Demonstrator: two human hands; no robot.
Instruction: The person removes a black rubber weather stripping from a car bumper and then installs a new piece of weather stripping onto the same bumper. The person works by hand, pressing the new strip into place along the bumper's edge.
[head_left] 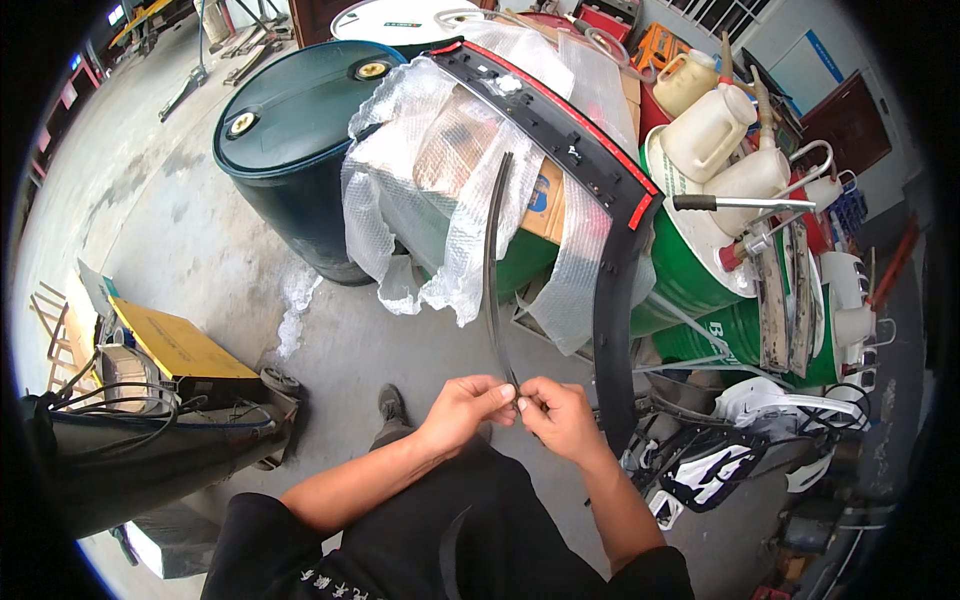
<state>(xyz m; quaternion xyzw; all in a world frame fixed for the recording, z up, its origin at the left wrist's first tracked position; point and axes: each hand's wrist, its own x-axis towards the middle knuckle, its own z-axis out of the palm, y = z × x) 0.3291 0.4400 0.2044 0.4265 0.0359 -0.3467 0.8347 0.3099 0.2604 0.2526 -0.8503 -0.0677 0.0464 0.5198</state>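
Observation:
In front of my body I pinch a thin black flexible strip (491, 270) between both hands. My left hand (466, 410) grips its lower part with thumb and fingertips. Right beside it, almost touching, my right hand (562, 418) is closed on the same strip. The long part rises and curves above my hands, its tip standing over the bubble wrap (385, 205). Beyond lies a long curved black trim piece, like a wheel-arch flare (612, 320), with clips on its face and red tape (592, 128) along one edge. Its lower end reaches down beside my right hand.
A dark green drum (290, 115) stands left of the wrapped cardboard box (546, 205). Green drums (690, 270) at right bear white jugs (710, 135) and a hand pump (750, 240). Car parts (715, 465) lie on the floor at lower right. A yellow panel (175, 335) is at left.

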